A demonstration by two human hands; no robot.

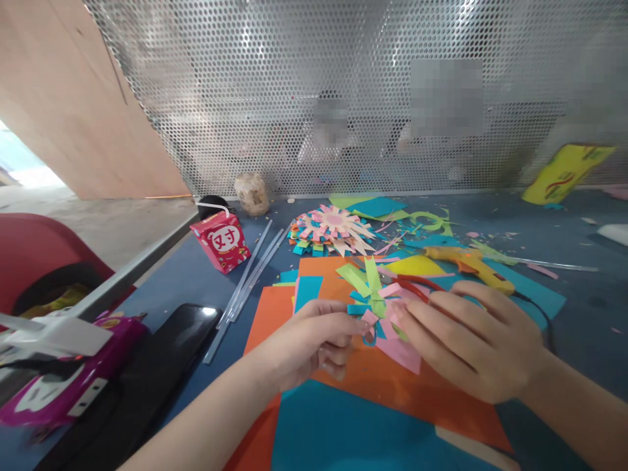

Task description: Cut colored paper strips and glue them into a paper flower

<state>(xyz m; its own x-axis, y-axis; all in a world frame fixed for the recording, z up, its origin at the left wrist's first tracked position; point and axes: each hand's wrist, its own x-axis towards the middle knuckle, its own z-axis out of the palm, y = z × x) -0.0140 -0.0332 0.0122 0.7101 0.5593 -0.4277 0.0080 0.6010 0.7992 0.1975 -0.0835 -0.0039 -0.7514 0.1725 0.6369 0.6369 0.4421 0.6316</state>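
A small layered paper flower (377, 302) of green, pink and blue strips is held up between my two hands. My left hand (318, 337) pinches the strips on its left side between thumb and forefinger, the other fingers curled under. My right hand (471, 333) grips the pink paper on the other side, thumb hidden behind the fingers. Beneath both hands lie orange (392, 391) and blue sheets of paper (338, 428). Red-handled scissors (417, 281) lie partly covered by the flower and my right hand. Just behind them rests a yellow glue gun (471, 265).
Finished-looking fringed paper flowers (333, 226) are stacked at the back. Clear glue sticks (250, 281), a red drink carton (223, 242), a black phone (171, 353) and a magenta power strip (73, 373) sit on the left. A yellow packet (566, 173) leans against the perforated metal screen (275, 78).
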